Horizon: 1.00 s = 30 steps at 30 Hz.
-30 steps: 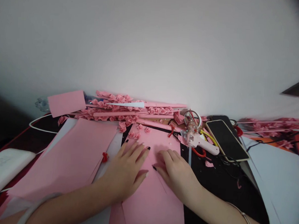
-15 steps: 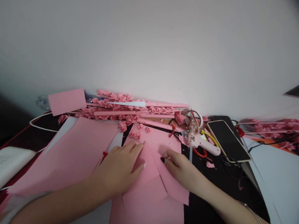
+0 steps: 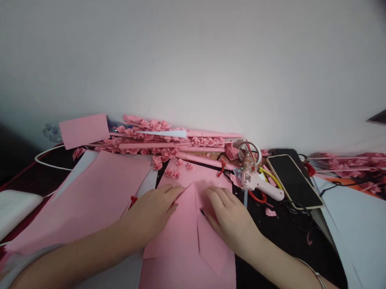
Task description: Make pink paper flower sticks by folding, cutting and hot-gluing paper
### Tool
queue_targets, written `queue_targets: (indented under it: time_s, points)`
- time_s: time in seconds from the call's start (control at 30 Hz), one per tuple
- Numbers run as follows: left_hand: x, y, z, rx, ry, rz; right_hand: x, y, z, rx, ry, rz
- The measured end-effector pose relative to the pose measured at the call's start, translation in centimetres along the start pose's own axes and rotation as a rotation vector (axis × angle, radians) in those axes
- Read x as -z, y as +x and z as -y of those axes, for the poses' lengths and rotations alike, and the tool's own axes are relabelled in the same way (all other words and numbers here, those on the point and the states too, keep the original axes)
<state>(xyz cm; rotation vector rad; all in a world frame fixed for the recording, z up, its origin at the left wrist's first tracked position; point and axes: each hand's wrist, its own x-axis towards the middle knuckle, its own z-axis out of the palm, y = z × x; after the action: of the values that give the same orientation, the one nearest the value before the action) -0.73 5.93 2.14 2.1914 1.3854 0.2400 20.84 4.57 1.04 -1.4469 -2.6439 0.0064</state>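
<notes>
Since ½ sec ago: folded pink sheet (image 3: 182,226) has swung round, tip now pointing at the wall; R hand (image 3: 231,213) has gone from curled to flatter, L hand (image 3: 154,209) has shifted slightly left. Sheet's now btwn both hands, atop a larger pink sheet (image 3: 188,284) on the bench (image 3: 272,239). L hand part-curled at sheet's left edge, thumb nr fingers; can't tell if it grips. R hand fairly open, fingers loosely bent, resting on right flap, nothing gripped. Small paper flowers (image 3: 173,173) just past the tip. Glue gun (image 3: 262,185) & phone (image 3: 296,182) off to R; pink paper stack (image 3: 89,199) to L.
</notes>
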Motion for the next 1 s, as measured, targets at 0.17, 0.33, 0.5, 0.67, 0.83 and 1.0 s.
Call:
queue_targets:
  time_s: [0.17, 0.33, 0.5, 0.67, 0.83, 1.0]
  points:
    - [-0.5, 0.3, 0.6, -0.035, -0.087, -0.064, -1.3, -0.2, 0.0, 0.240, -0.026, 0.011]
    - [-0.4, 0.4, 0.9, 0.006, -0.038, -0.077, -1.6, -0.3, 0.3, 0.221, -0.029, 0.036]
    - [-0.3, 0.1, 0.3, -0.054, 0.028, -0.074, -1.7, -0.4, 0.5, 0.221, -0.036, 0.029]
    - [-1.5, -0.3, 0.2, -0.145, 0.129, -0.070, -1.5, -0.3, 0.7, 0.197, -0.018, 0.049]
    - [-2.7, -1.0, 0.5, -0.210, 0.207, -0.024, -1.2, -0.1, 0.7, 0.157, 0.033, 0.046]
    - [-2.4, -1.0, -0.1, -0.137, 0.268, 0.094, -0.9, 0.0, 0.5, 0.106, 0.053, 0.072]
